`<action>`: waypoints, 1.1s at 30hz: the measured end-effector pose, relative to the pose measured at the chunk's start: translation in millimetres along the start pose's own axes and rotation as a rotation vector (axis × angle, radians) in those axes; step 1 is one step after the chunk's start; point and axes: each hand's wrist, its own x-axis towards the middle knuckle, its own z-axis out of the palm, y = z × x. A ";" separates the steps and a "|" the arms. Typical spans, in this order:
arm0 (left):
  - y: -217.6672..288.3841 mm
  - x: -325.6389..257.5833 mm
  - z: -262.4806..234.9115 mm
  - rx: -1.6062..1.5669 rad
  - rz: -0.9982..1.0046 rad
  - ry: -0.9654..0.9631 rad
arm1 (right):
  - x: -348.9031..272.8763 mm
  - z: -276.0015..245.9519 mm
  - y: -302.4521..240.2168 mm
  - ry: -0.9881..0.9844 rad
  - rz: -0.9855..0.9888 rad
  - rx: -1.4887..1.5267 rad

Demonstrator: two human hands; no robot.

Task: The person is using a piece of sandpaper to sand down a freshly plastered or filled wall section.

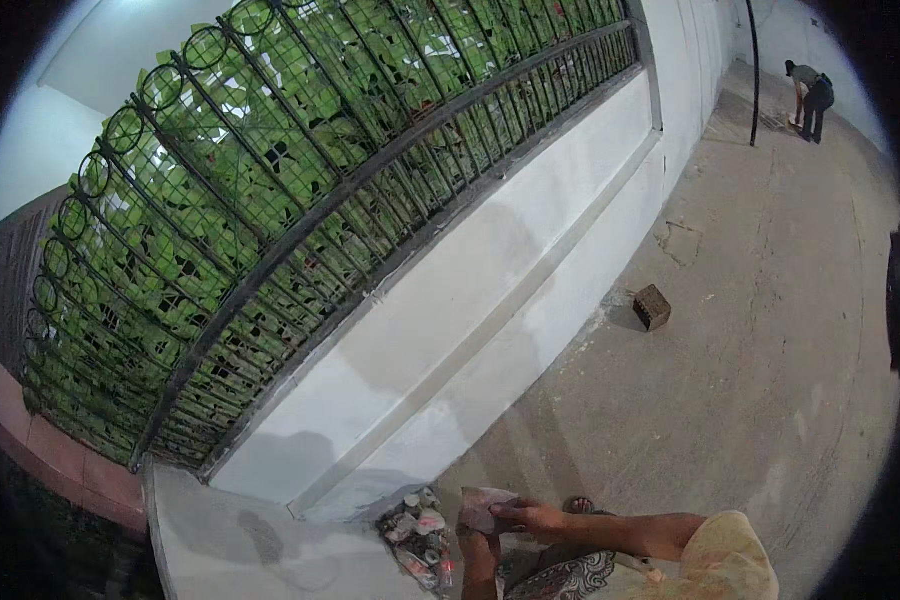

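At the lower edge of the view, both my hands meet on a small flat pinkish-grey sheet (pixel 482 503). My right hand (pixel 532 517) reaches in from the right and lays its fingers over the sheet's right edge. My left hand (pixel 478 550) comes up from below and holds the sheet from underneath, so its fingers are mostly hidden. A small heap of crumpled pink and grey scraps (pixel 418 540) lies just left of the hands, at the foot of the wall.
A white low wall (pixel 490 290) topped by a black metal railing (pixel 300 190) with green leaves behind it runs along the left. A brick (pixel 652 306) lies on the concrete floor (pixel 750 380). Far off, a person (pixel 810 95) bends over beside a black pole (pixel 753 70).
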 end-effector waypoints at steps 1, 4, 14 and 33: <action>-7.2 5.1 -3.9 -0.002 0.001 0.012 | 3.1 -5.4 5.6 0.011 -0.022 0.055; -18.8 18.9 -22.3 0.179 -0.107 0.172 | -12.6 6.8 -8.4 0.040 -0.014 0.073; 22.6 -20.7 27.0 -0.194 0.046 0.044 | 1.9 -5.3 -0.6 0.225 -0.285 -0.089; 46.8 -41.3 -71.7 0.085 0.078 0.058 | 3.2 87.8 19.7 0.274 -0.364 -0.260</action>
